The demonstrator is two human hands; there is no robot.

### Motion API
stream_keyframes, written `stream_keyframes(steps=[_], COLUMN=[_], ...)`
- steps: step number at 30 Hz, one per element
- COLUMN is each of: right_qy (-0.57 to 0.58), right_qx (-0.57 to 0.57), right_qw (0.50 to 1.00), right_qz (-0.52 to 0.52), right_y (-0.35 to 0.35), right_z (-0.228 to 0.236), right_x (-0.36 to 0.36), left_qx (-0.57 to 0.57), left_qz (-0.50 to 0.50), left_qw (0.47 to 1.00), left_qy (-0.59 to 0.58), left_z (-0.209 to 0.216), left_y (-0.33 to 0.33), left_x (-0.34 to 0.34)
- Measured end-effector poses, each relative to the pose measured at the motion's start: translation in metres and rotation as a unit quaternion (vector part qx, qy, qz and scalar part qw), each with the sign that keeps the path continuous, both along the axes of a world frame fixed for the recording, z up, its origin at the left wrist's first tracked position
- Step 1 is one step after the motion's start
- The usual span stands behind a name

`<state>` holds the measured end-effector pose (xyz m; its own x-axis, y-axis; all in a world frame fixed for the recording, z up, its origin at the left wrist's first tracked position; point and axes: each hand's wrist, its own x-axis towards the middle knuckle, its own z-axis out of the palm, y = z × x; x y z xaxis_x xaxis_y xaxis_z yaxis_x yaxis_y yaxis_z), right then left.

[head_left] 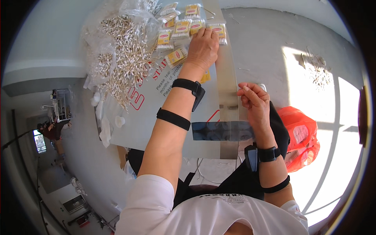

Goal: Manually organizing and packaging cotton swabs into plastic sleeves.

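The left hand (203,49) lay over the far part of the grey, metal-edged counter (205,105), fingers bent down among small flat clear packs of cotton swabs with yellow labels (182,28); whether it gripped one could not be told. The right hand (256,103) hung near the counter's right edge, fingers loosely curled, its hold unclear. Left of the left hand lay a heap of loose white-tipped wooden swabs (133,58). A red plastic bag (308,122) sat beyond the right hand's outer side.
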<state>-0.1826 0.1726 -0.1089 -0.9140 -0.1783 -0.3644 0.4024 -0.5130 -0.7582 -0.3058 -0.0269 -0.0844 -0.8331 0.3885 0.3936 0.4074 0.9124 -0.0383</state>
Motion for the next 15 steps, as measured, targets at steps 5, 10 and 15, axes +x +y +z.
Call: stream_keyframes(steps=[5, 10, 15], right_qy=[0.049, 0.185, 0.391], right_qx=[0.142, 0.303, 0.402], right_qw=[0.988, 0.925, 0.793], right_qz=[0.042, 0.132, 0.239], right_y=[-0.008, -0.032, -0.140], right_z=[0.008, 0.020, 0.048], right_x=[0.005, 0.012, -0.007], left_qx=[0.140, 0.224, 0.155], left_qz=[0.051, 0.221, 0.224], left_qw=[0.989, 0.945, 0.960], left_qy=[0.002, -0.092, -0.063], left_z=[0.015, 0.009, 0.003], left_y=[-0.035, -0.125, -0.202], left_x=[0.062, 0.185, 0.209])
